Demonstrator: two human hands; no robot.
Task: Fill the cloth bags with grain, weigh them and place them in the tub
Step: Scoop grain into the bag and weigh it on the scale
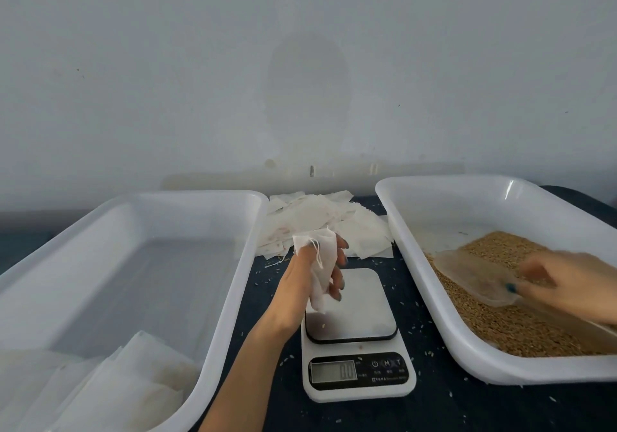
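Fingers of the left hand are curled round a bag, thumb on the near side, pinching the cloth so it hangs crumpled with its string dangling down the front. Dark nail polish, fwiw. That bag sits mid-frame, over the far left corner of the scale; can't tell whether its bottom end touches the plate. The forearm runs down to the bottom centre of the frame.

Over at the right edge, the right hand is motion-blurred, but the thumb is clamped on the back of a clear scoop, and the scoop's mouth is down on the grain. Grain fills the near half of the right tub; the far half shows bare white floor.

Scale's display looks like zeros, bit blurry though.

Behind the left hand, top centre of the table, there's a messy pile of flat empty bags between the two tubs. The left tub has a few white bags stacked in its near corner, lower left of the frame. Loose grains are scattered over the dark tabletop around the scale. Plain grey wall behind it all.
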